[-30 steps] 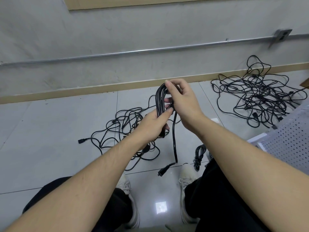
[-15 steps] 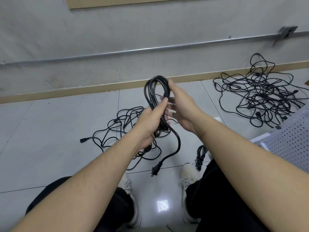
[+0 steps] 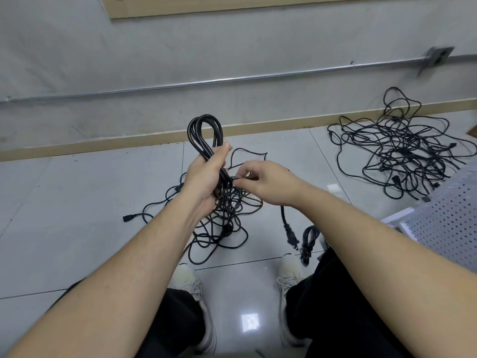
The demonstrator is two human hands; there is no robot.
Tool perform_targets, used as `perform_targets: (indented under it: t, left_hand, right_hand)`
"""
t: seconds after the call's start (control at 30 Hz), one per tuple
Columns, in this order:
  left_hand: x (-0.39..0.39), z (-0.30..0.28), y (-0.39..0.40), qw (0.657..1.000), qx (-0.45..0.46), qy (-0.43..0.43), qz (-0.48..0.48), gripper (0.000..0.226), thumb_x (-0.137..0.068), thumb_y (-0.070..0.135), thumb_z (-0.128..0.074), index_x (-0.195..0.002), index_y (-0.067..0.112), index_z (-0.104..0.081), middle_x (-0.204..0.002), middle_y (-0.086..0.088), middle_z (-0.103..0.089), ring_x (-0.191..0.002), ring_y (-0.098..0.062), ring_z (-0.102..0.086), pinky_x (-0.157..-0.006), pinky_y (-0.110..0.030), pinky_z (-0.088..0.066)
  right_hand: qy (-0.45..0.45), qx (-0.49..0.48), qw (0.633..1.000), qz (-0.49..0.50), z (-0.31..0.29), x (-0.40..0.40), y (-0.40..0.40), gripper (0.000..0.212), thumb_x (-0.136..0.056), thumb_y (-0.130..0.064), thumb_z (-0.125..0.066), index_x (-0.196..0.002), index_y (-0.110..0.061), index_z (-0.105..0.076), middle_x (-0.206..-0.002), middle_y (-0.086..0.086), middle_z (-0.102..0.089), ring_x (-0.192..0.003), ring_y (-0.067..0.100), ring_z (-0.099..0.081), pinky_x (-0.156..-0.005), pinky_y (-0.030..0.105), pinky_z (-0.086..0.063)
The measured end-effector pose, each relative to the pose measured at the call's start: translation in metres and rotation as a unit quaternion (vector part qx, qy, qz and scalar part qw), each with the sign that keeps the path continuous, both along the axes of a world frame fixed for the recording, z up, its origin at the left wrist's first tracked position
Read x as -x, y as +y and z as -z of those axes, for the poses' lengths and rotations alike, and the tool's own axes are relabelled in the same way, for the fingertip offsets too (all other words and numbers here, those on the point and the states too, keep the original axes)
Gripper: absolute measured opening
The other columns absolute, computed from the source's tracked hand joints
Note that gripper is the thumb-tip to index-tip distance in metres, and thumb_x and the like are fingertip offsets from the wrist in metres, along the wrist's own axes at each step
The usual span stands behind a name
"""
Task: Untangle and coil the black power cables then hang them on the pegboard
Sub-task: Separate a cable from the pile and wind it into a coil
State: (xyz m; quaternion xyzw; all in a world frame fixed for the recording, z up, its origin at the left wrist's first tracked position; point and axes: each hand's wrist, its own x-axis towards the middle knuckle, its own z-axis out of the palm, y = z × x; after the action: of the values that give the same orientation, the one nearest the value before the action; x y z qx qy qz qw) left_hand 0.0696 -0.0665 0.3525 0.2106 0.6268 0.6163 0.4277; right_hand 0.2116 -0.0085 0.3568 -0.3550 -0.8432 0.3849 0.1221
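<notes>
My left hand [image 3: 206, 177] grips a coiled black power cable [image 3: 204, 133] around its middle, the loop standing up above my fingers. My right hand [image 3: 265, 184] pinches the cable's free end just right of the coil, and the plug [image 3: 290, 235] dangles below my right wrist. A tangle of black cables [image 3: 222, 215] lies on the floor under my hands. A bigger tangle [image 3: 402, 156] lies by the wall at the right. A small coiled cable [image 3: 308, 241] rests by my right shoe. The white pegboard [image 3: 449, 223] shows at the right edge.
I am seated over a glossy tiled floor [image 3: 77, 202], knees and pale shoes [image 3: 289, 275] at the bottom. A grey wall with a metal conduit [image 3: 232, 80] and a tan baseboard [image 3: 103, 146] runs behind the cables.
My right hand left the top of the coil and dropped to its middle, pinching the loose end. The plug swung from below my left hand to under my right wrist.
</notes>
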Motion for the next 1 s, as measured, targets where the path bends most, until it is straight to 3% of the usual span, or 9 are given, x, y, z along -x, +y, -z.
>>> perform_targets:
  t: [0.1, 0.23, 0.37, 0.43, 0.53, 0.63, 0.7, 0.83, 1.0]
  left_hand:
    - [0.003, 0.002, -0.004, 0.996, 0.022, 0.076, 0.045, 0.015, -0.093, 0.037, -0.074, -0.104, 0.028, -0.074, -0.083, 0.005, -0.063, -0.081, -0.015, -0.057, -0.067, -0.027, -0.049]
    - [0.002, 0.007, -0.007, 0.969, 0.076, 0.198, 0.13, 0.022, -0.095, 0.041, -0.068, -0.096, 0.02, -0.065, -0.088, 0.003, -0.064, -0.086, -0.015, -0.057, -0.072, -0.03, -0.044]
    - [0.001, 0.007, -0.012, 0.954, 0.143, 0.197, 0.177, 0.077, -0.073, 0.069, -0.071, -0.13, 0.026, -0.042, -0.121, 0.0, -0.066, -0.114, -0.021, -0.063, -0.102, -0.043, -0.05]
    - [-0.002, 0.007, -0.014, 0.944, 0.157, 0.225, 0.181, 0.074, -0.083, 0.068, -0.067, -0.137, 0.026, -0.04, -0.118, 0.003, -0.064, -0.117, -0.023, -0.061, -0.106, -0.045, -0.049]
    - [-0.008, 0.002, -0.018, 0.926, 0.146, 0.261, 0.23, 0.033, -0.098, 0.066, -0.048, -0.11, 0.038, -0.062, -0.1, 0.014, -0.061, -0.106, -0.013, -0.061, -0.098, -0.034, -0.048]
    - [-0.013, -0.003, -0.022, 0.896, 0.167, 0.275, 0.305, 0.058, -0.099, 0.072, -0.027, -0.105, 0.033, -0.069, -0.104, 0.003, -0.07, -0.093, -0.006, -0.059, -0.074, -0.02, -0.041]
    - [-0.016, -0.004, -0.025, 0.885, 0.185, 0.268, 0.332, 0.069, -0.097, 0.076, -0.019, -0.107, 0.029, -0.069, -0.1, -0.001, -0.073, -0.088, -0.004, -0.061, -0.07, -0.019, -0.041]
    - [-0.02, 0.001, -0.027, 0.87, 0.189, 0.237, 0.389, 0.083, -0.083, 0.088, -0.013, -0.094, 0.032, -0.074, -0.079, 0.004, -0.07, -0.066, -0.01, -0.059, -0.064, -0.026, -0.042]
    - [-0.011, 0.007, -0.027, 0.786, 0.194, 0.288, 0.512, 0.065, -0.086, 0.082, -0.048, -0.108, 0.028, -0.077, -0.079, 0.006, -0.063, -0.071, -0.01, -0.057, -0.068, -0.028, -0.042]
  right_hand:
    - [-0.021, -0.05, 0.999, -0.001, -0.001, -0.007, 0.002, 0.009, -0.094, -0.04, -0.067, -0.089, -0.033, -0.067, -0.077, -0.007, -0.067, -0.069, 0.012, -0.057, -0.077, 0.038, -0.053]
    - [-0.087, -0.161, 0.983, 0.019, -0.01, -0.019, 0.003, 0.025, -0.087, -0.06, -0.067, -0.088, -0.036, -0.067, -0.066, -0.009, -0.059, -0.065, 0.007, -0.052, -0.064, 0.031, -0.042]
    - [-0.08, -0.186, 0.977, 0.068, -0.012, -0.027, 0.006, 0.045, -0.076, -0.071, -0.072, -0.076, -0.027, -0.059, -0.064, -0.014, -0.065, -0.06, 0.003, -0.053, -0.057, 0.028, -0.036]
    - [-0.045, -0.135, 0.989, 0.04, -0.011, -0.033, 0.006, 0.037, -0.079, -0.063, -0.075, -0.075, -0.03, -0.058, -0.065, -0.024, -0.064, -0.057, 0.001, -0.052, -0.057, 0.027, -0.036]
    - [0.057, -0.025, 0.997, -0.043, -0.009, -0.04, 0.007, 0.015, -0.091, -0.035, -0.075, -0.081, -0.034, -0.064, -0.065, -0.004, -0.065, -0.059, 0.005, -0.05, -0.064, 0.027, -0.043]
    - [0.09, -0.015, 0.993, -0.076, -0.01, -0.044, 0.004, 0.007, -0.091, -0.02, -0.075, -0.087, -0.024, -0.072, -0.066, -0.008, -0.063, -0.066, 0.006, -0.054, -0.07, 0.032, -0.048]
    - [0.105, -0.018, 0.992, -0.07, -0.01, -0.045, 0.005, 0.01, -0.084, -0.025, -0.083, -0.083, -0.029, -0.074, -0.071, -0.021, -0.066, -0.067, 0.002, -0.06, -0.069, 0.025, -0.047]
    - [0.06, -0.027, 0.998, 0.011, -0.011, -0.048, 0.014, 0.052, -0.052, -0.068, -0.084, -0.075, -0.025, -0.065, -0.069, -0.003, -0.067, -0.063, 0.019, -0.057, -0.065, 0.036, -0.046]
    - [-0.019, -0.088, 0.996, -0.011, -0.016, -0.047, 0.016, 0.048, -0.057, -0.06, -0.086, -0.068, -0.026, -0.055, -0.058, -0.015, -0.051, -0.057, 0.008, -0.039, -0.059, 0.031, -0.034]
